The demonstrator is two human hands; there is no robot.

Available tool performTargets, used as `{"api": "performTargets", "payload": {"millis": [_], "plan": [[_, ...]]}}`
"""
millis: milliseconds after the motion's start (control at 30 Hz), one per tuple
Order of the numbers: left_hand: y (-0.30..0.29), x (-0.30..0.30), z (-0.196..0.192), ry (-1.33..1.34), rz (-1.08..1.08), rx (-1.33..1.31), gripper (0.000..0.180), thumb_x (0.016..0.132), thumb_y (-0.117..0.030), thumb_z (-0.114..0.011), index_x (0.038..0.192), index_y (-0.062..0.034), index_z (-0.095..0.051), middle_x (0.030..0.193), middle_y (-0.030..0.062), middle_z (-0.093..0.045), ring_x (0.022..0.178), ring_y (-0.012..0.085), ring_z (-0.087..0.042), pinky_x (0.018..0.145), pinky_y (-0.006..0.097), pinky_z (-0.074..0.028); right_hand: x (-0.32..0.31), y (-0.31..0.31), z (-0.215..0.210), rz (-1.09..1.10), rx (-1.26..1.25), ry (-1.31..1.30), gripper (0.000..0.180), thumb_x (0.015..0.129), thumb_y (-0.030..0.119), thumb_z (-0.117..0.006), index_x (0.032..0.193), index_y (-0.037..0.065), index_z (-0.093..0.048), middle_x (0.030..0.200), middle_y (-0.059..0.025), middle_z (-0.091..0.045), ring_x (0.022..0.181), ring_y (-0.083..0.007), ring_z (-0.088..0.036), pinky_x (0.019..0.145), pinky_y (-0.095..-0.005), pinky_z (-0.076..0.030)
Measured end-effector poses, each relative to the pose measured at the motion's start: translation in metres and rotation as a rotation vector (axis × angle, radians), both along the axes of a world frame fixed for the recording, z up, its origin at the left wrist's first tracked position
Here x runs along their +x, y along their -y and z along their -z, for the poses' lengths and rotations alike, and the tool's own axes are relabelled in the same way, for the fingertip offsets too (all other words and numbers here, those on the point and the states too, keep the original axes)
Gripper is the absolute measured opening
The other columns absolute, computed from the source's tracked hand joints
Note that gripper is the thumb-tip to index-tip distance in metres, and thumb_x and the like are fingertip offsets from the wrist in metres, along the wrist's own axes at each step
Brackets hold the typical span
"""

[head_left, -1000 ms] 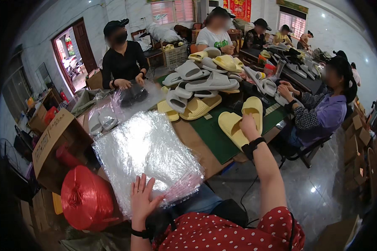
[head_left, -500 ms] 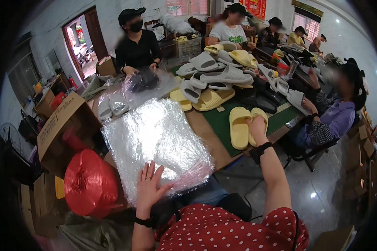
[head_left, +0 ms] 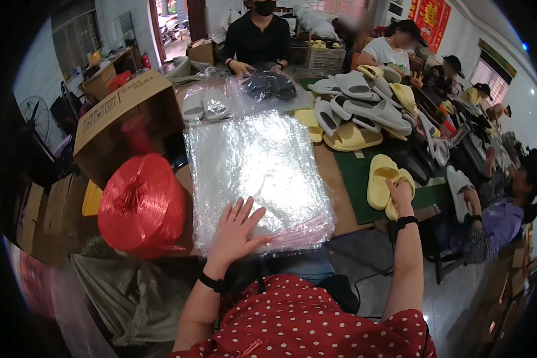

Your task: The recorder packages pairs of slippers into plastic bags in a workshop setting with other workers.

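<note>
My left hand lies flat with fingers spread on a stack of shiny clear plastic bags. Pinkish strips run along the bags' near edge, by my thumb. On the right, my right hand grips one slipper of a pale yellow pair, its fingers at the strap and partly hidden. The other yellow slipper sits close against it on the left. Both are at the near part of a green mat.
A big red twine roll and a cardboard box stand left. Grey and yellow slippers are heaped beyond the mat. Across the table a person in black handles a bagged dark pair. A person in purple sits at right.
The whole view has turned, so the table and people appear farther right. My left hand stays flat on the bags; my right hand keeps its hold on the yellow slipper.
</note>
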State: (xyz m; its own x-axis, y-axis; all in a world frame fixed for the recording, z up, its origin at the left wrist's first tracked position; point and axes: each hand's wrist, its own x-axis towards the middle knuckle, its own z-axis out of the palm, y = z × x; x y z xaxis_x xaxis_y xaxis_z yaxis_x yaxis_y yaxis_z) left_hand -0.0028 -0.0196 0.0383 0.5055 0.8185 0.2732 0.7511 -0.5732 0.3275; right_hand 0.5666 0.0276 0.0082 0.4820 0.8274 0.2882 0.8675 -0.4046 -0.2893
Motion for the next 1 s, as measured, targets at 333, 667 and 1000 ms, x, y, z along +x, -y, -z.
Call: {"api": "performTargets", "payload": {"millis": [333,667,1000], "plan": [[0.001,-0.005,-0.003,-0.012,0.01,0.018,0.076,0.085,-0.062,-0.061,0.147,-0.0189,-0.047,0.159,0.0146,-0.033,0.147,0.0367,-0.027,0.121,0.05,-0.017,-0.137,0.067,-0.015,-0.338,0.251,-0.212,0.026,0.089,0.019,-0.063,0.082,-0.006,-0.056,0.081,-0.0245,-0.059,0.078,-0.0414,-0.059,0.068,-0.0449,-0.045],[-0.002,0.004,-0.015,0.141,-0.012,-0.13,0.102,0.073,-0.058,-0.077,0.153,-0.0114,-0.033,0.156,0.0283,-0.027,0.147,0.045,-0.021,0.12,0.054,-0.017,-0.224,0.114,-0.057,-0.469,0.587,-1.186,0.029,0.099,0.012,-0.057,0.124,-0.004,-0.06,0.112,-0.0072,-0.069,0.097,-0.0153,-0.067,0.082,-0.0301,-0.053],[0.018,-0.028,-0.027,0.031,0.043,-0.022,0.055,0.084,-0.037,-0.072,0.132,-0.0112,-0.062,0.143,0.0221,-0.05,0.138,0.0402,-0.041,0.112,0.045,-0.037,-0.275,0.127,-0.055,-0.57,0.596,-1.365,0.027,0.097,0.008,-0.06,0.121,-0.003,-0.062,0.113,-0.0073,-0.07,0.097,-0.0135,-0.068,0.084,-0.0279,-0.054]]}}
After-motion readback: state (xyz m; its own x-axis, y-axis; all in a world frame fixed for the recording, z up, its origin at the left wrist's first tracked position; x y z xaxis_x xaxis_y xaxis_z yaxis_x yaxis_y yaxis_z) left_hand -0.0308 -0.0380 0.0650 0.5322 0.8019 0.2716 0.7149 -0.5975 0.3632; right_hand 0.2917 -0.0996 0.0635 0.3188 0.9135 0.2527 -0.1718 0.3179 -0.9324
